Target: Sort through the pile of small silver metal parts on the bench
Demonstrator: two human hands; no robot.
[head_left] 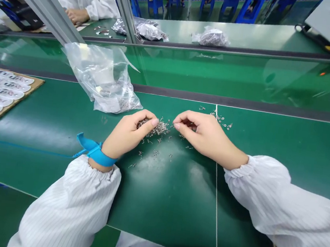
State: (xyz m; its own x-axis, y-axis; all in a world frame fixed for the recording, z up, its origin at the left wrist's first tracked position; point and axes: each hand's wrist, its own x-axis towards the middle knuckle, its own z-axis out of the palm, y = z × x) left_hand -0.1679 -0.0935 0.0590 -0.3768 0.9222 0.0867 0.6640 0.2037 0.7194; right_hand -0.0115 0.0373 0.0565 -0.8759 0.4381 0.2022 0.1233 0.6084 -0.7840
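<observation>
The left hand (pixel 127 137) is curled nearly shut on a tangled clump of tiny metal clips (pixel 158 128); the right hand (pixel 204 135) pinches just beside it, though whether it holds anything I cannot tell; more clips lie loose on the green anti-static mat (pixel 167 204). A hurried pull could snag the clump — bending clips or flicking them away.

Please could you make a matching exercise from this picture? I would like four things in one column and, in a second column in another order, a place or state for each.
Things:
1. left hand
2. right hand
3. blue wrist strap
4. clear plastic bag

Places or states:
A. lying on the green work surface
B. around a wrist
C. pinching a cluster of small metal parts
D. fingers curled, to the right of the cluster

Pairs: 1-C, 2-D, 3-B, 4-A
</observation>
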